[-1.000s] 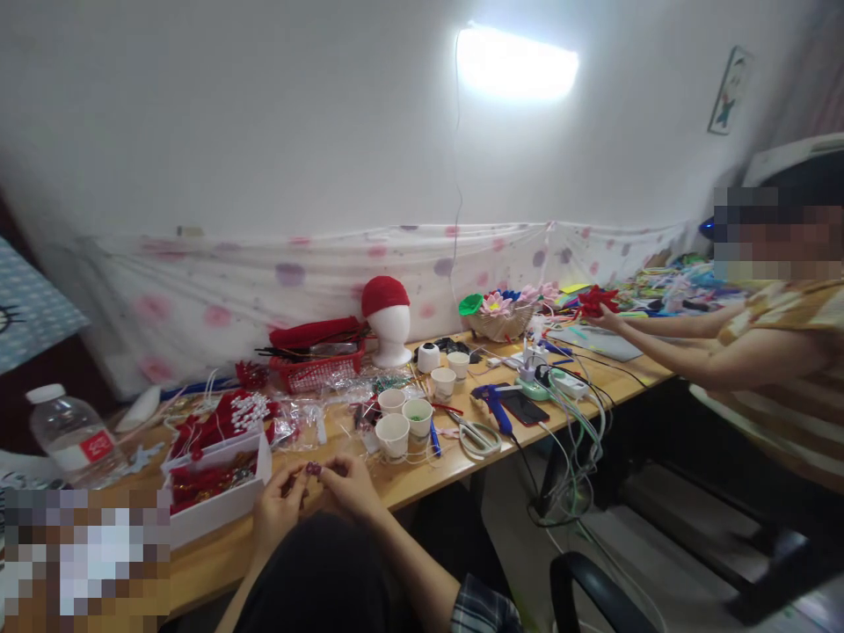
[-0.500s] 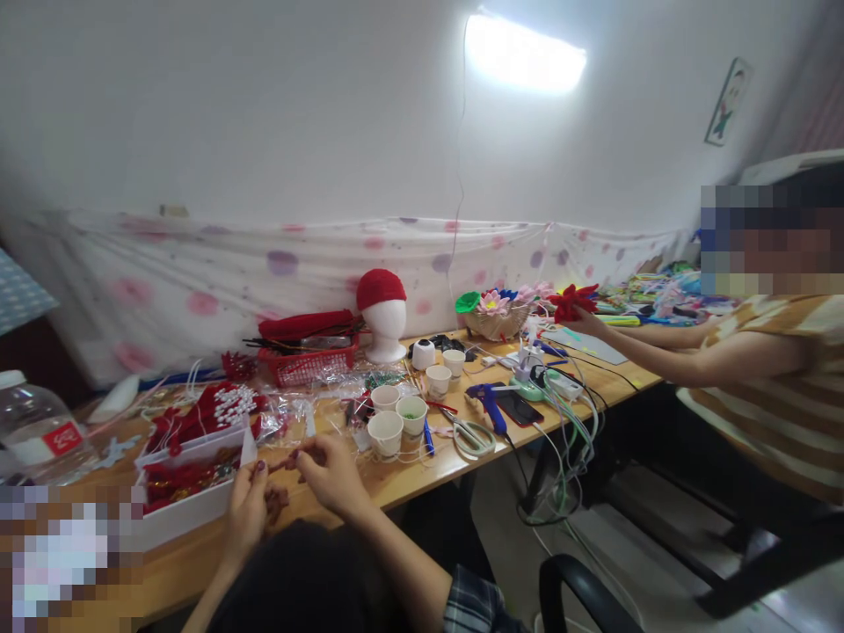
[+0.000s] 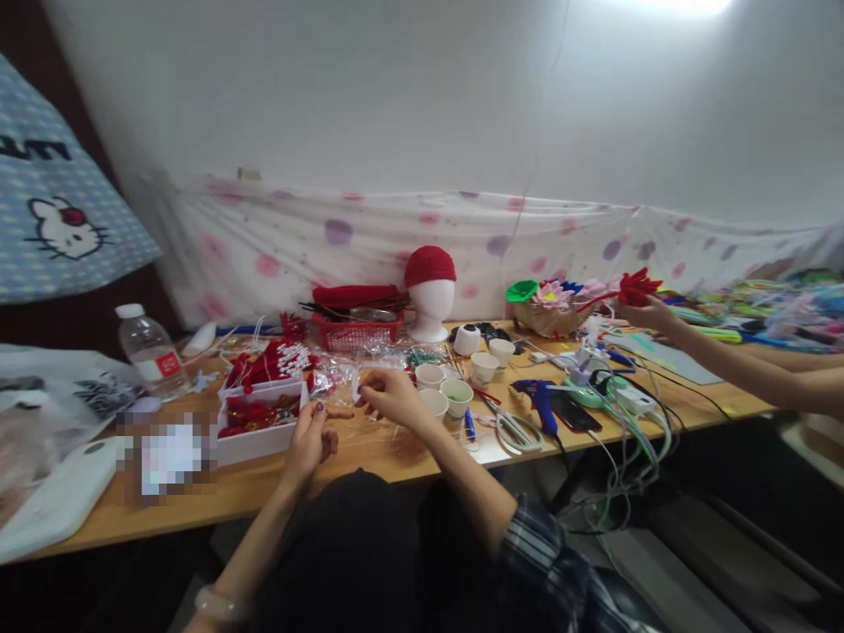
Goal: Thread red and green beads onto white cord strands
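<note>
My left hand [image 3: 309, 440] hovers over the front of the wooden table [image 3: 264, 492], its fingers curled round something small and dark red that I cannot make out. Just to the right, my right hand [image 3: 390, 397] is raised a little higher, its fingers pinched together near the paper cups [image 3: 443, 396]; what they pinch is too small to see. A white box [image 3: 254, 431] of red trimmings lies just left of my left hand.
A red basket [image 3: 356, 332], a foam head with a red cap [image 3: 428, 294], scissors [image 3: 511, 431], a blue glue gun [image 3: 537, 400], a phone [image 3: 572, 411] and a water bottle [image 3: 153, 352] are on the table. Another person's hand [image 3: 650, 312] holds a red flower at right.
The view has swung left and down. My hands have drawn apart: the right rose toward the cups, the left stays low near the white box.
</note>
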Available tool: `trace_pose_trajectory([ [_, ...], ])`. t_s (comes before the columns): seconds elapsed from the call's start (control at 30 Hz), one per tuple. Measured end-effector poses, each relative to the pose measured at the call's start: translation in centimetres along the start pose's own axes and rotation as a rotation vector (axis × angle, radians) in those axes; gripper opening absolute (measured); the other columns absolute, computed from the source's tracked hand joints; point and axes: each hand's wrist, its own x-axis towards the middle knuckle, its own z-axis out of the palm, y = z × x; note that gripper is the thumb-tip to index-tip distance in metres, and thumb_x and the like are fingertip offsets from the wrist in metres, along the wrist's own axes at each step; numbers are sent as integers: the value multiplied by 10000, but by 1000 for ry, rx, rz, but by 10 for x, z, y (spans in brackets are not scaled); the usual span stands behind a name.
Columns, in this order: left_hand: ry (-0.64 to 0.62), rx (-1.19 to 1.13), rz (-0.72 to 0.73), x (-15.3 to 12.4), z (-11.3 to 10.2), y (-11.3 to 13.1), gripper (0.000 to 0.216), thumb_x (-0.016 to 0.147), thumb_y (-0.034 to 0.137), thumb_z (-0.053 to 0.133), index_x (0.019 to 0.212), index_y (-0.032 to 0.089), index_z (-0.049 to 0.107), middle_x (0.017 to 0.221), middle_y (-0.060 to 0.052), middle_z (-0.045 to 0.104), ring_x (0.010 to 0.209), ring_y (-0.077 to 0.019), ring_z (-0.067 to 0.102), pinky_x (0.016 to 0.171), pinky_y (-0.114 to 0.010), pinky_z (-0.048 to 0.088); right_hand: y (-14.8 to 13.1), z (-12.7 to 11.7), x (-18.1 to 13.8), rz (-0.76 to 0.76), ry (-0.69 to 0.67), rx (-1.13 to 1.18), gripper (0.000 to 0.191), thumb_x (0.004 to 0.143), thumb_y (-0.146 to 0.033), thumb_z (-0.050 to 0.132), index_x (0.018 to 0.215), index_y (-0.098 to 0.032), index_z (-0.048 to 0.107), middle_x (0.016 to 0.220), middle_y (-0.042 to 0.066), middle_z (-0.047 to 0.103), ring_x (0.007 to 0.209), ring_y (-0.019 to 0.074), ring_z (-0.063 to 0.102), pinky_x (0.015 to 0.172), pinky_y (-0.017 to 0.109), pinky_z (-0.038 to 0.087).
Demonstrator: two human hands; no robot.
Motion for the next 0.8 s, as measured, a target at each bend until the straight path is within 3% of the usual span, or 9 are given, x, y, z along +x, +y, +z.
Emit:
trace_pose_trajectory([
  [0.1,24,-28,27,0,-1,6,439,725,606,584,855,209,448,870,-40,736,323,-34,397,307,-160,183,-8,-15,6,-17,-70,-85,298,966,-340,610,1201,-156,613,1151,74,663,941,190,676,801,385,582],
  [0.37,116,-150,102,1,-5,14,419,737,580,607,807,215,412,857,-21,706,359,-27,401,328,-160,205,-34,-50,25,-114,-263,-243,243,967,-329,612,1119,-141,636,1020,45,683,805,146,677,697,315,584],
  [0.63,213,-199,141,2,-26,28,429,742,592,610,804,219,406,827,-21,696,411,-44,428,369,-170,253,-45,-81,42,-198,-242,-295,189,967,-311,618,1004,-129,650,877,7,680,670,102,649,594,248,559],
  [0.8,212,-47,112,-17,-47,26,412,717,570,669,767,182,543,559,18,596,373,-66,376,353,-195,228,-63,-103,45,-235,-245,-276,93,897,-210,665,843,-134,675,708,-3,711,535,68,624,425,154,434],
])
